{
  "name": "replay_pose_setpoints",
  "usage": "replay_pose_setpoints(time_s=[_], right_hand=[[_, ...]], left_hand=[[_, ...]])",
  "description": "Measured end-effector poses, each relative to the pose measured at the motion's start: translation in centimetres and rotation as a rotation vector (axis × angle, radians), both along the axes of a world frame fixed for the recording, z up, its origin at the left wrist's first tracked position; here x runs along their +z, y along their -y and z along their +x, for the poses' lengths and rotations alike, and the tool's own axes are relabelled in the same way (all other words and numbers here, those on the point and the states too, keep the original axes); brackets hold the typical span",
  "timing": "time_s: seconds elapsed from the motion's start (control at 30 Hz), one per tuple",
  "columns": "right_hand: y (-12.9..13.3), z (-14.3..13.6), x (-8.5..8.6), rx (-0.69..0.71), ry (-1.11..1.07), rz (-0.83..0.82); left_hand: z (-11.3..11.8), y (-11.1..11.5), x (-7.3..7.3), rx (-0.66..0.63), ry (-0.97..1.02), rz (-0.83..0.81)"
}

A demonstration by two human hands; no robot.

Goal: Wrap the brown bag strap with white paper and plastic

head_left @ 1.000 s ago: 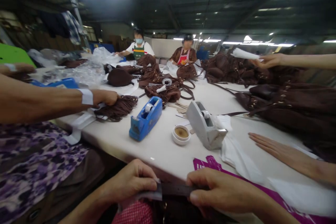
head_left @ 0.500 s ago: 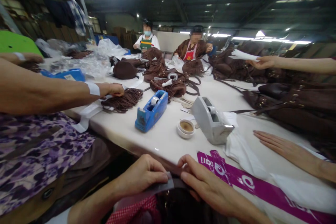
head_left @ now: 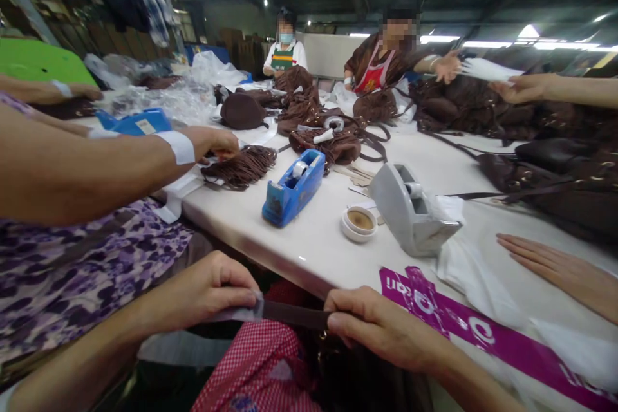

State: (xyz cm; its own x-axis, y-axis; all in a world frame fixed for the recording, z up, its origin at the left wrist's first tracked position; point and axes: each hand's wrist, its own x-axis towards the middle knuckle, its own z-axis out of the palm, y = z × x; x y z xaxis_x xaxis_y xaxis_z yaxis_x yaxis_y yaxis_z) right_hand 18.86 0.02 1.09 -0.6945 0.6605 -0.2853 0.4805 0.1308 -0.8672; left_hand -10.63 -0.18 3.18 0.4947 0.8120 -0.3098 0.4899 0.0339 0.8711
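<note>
Strap [head_left: 294,314], dark and thin, sits low in the middle of the frame, stretched between my 2 hands above my lap. My left hand [head_left: 207,293] pinches a gray wrap [head_left: 239,315] around one end; my right hand [head_left: 374,325] grips the other. Only that end looks covered, so most is left bare. Tape holders [head_left: 294,187] wait on the white table [head_left: 309,244].

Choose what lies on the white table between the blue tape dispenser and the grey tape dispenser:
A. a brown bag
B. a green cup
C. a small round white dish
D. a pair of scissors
C: the small round white dish sits between the blue tape dispenser and the grey tape dispenser.
</note>
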Motion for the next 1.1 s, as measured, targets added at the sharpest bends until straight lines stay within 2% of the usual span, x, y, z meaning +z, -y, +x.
replay_pose_setpoints(time_s=[0.07,0.13,0.2,0.27,0.4,0.47,0.57,0.67,0.73,0.77,0.83,0.93,1.03,1.1], right_hand=[[0.0,-1.6,1.2,0.008,0.027,0.072],[0.1,-3.7,2.2,0.019,0.039,0.159],[0.3,-5.5,2.5,0.025,0.035,0.231],[0.3,-6.3,2.1,0.034,0.014,0.226],[-0.3,-4.1,-0.2,0.114,-0.064,-0.087],[-0.5,-2.4,-1.3,0.118,-0.063,-0.182],[-0.2,-1.7,-1.5,0.057,-0.019,-0.192],[0.5,-3.2,-0.1,0.005,0.028,-0.025],[0.6,-4.3,0.9,-0.016,0.014,0.113],[0.6,-4.6,1.0,-0.017,-0.017,0.116],[0.3,-4.3,0.5,0.014,-0.102,-0.021],[0.0,-2.2,-1.9,0.084,-0.201,-0.272],[0.5,0.0,-3.4,0.037,-0.234,-0.288],[1.0,0.6,-2.5,-0.031,-0.202,-0.245]], left_hand=[[-0.1,0.5,0.4,0.009,0.019,-0.048],[0.7,1.0,0.1,0.020,0.059,-0.065],[1.7,1.3,-0.6,0.036,0.087,-0.065],[2.3,1.4,-1.3,0.073,0.109,-0.029],[1.2,1.4,-1.8,0.155,0.121,0.049],[0.3,1.6,-1.8,0.173,0.104,0.048],[0.0,1.8,-1.9,0.172,0.074,-0.015],[1.8,1.8,-2.2,0.115,0.099,-0.086],[3.2,1.6,-2.1,0.060,0.128,-0.040],[3.8,1.5,-2.0,0.044,0.141,0.004],[4.1,1.3,-1.3,0.041,0.140,0.091],[2.7,1.4,0.0,0.059,0.084,0.167],[0.2,1.9,0.9,0.080,-0.002,0.183],[-0.8,2.4,0.9,0.100,-0.019,0.145]])
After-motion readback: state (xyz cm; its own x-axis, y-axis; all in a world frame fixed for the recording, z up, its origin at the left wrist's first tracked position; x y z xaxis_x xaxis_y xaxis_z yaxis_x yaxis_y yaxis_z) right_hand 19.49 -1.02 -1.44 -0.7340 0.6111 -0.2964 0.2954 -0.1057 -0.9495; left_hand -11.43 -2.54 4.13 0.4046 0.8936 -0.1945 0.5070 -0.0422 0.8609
